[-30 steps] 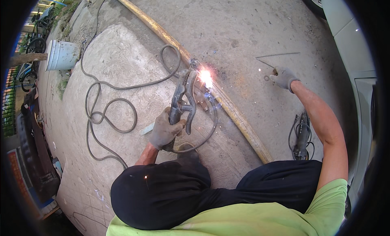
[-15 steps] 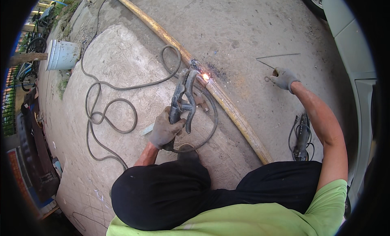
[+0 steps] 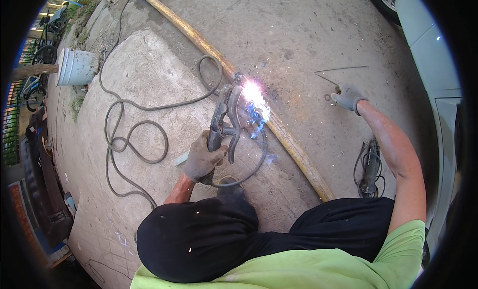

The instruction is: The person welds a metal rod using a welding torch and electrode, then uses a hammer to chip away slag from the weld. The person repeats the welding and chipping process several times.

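While one blue-white arc (image 3: 255, 96) glares, the grey-gloved left hand (image 3: 200, 158) grips a black, long-levered electrode holder (image 3: 217, 123)

From afar I count two hands. The left's fingers are wrapped around the handle, the holder's tip beside one long, rust-mottled yellow metal pipe (image 3: 297, 156) on the grey concrete floor (image 3: 298, 35); glare hides from me whether they touch. Well apart, the grey-gloved right hand (image 3: 348, 97) has its fingers curled at one end of a thin, dark, bent metal rod (image 3: 341, 68); I cannot tell whether they grip it. At lower right I see one black, elongated power tool with a cord (image 3: 369, 172); to the left, one dark, looping cable (image 3: 158, 108) and one pale-blue round bucket (image 3: 78, 67). One orange-red panel (image 3: 24, 209) at far left is too blurred for me to read.
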The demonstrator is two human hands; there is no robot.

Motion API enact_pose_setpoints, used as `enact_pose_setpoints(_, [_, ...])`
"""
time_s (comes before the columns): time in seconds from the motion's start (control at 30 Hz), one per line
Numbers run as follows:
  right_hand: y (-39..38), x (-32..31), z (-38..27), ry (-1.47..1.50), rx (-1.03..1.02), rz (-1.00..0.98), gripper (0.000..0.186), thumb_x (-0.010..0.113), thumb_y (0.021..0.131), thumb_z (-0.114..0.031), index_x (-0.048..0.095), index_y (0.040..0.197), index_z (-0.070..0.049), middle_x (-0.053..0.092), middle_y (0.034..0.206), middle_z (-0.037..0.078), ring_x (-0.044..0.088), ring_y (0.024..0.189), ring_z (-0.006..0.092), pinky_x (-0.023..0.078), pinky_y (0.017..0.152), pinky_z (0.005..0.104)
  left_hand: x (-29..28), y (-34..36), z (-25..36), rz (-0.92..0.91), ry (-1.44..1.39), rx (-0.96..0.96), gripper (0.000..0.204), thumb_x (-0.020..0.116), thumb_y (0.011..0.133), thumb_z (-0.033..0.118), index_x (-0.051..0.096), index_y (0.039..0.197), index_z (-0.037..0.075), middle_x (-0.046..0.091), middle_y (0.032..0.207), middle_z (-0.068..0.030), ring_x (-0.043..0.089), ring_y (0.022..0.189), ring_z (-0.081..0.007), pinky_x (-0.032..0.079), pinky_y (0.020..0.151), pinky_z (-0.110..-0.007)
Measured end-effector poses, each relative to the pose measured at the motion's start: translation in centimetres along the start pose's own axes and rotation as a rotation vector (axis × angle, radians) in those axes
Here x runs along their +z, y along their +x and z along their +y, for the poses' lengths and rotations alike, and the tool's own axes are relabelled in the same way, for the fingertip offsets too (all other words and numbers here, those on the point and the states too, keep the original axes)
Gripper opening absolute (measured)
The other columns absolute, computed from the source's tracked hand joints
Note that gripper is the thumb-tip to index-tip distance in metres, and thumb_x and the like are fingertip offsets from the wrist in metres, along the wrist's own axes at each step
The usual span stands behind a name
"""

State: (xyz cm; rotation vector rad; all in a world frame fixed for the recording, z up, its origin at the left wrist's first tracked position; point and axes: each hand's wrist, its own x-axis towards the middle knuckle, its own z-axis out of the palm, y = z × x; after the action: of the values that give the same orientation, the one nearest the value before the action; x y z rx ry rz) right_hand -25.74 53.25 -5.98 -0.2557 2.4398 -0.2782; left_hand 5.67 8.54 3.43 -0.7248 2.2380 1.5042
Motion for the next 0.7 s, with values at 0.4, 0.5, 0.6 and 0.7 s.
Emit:
enact_pose_setpoints(0.4, [-0.1, -0.1, -0.1, -0.052, 0.003, 0.021, 0.035, 0.073, 0.096, -0.036, 0.075, 0.113, -0.005, 0.081, 0.103, 0.017, 0.078, 0.098, 0.0301, 0.058, 0.087, 0.0433, 0.0, -0.1, 1.4, 0.008, -0.01, 0.011, 0.044, 0.082, 0.092, 0.015, 0.06, 0.123, -0.009, 0.068, 0.077, -0.006, 0.063, 0.062, -0.0117, 0.054, 0.057, -0.031])
enact_pose_setpoints(0.5, [0.3, 0.1, 0.2, -0.041, 0.0, 0.003, 0.038, 0.073, 0.097, -0.037, 0.075, 0.116, -0.004, 0.081, 0.106, 0.018, 0.077, 0.1, 0.0313, 0.058, 0.089, 0.0437, 0.0, 0.1, 0.2, 0.001, -0.064, 0.034, 0.045, 0.083, 0.092, 0.015, 0.06, 0.124, -0.008, 0.068, 0.077, -0.0058, 0.064, 0.063, -0.0115, 0.053, 0.057, -0.031])
enact_pose_setpoints(0.6, [0.3, 0.1, -0.1, -0.017, 0.011, -0.016, 0.04, 0.077, 0.096, -0.04, 0.076, 0.114, -0.004, 0.081, 0.103, 0.015, 0.077, 0.099, 0.0291, 0.058, 0.088, 0.0435, 0.0, 0.1, 0.5, 0.016, 0.001, 0.042, 0.049, 0.083, 0.092, 0.018, 0.06, 0.125, -0.009, 0.069, 0.077, -0.008, 0.066, 0.064, -0.0145, 0.055, 0.06, -0.033])
enact_pose_setpoints(0.7, [0.5, 0.8, 0.7, -0.009, 0.0, 0.054, 0.043, 0.081, 0.094, -0.042, 0.076, 0.111, -0.003, 0.081, 0.1, 0.014, 0.077, 0.096, 0.0276, 0.057, 0.086, 0.0437, 0.0, 0.8, 0.0, 0.039, 0.087, 0.077, 0.054, 0.084, 0.09, 0.023, 0.06, 0.127, -0.01, 0.071, 0.076, -0.0118, 0.07, 0.065, -0.0199, 0.058, 0.064, -0.036])
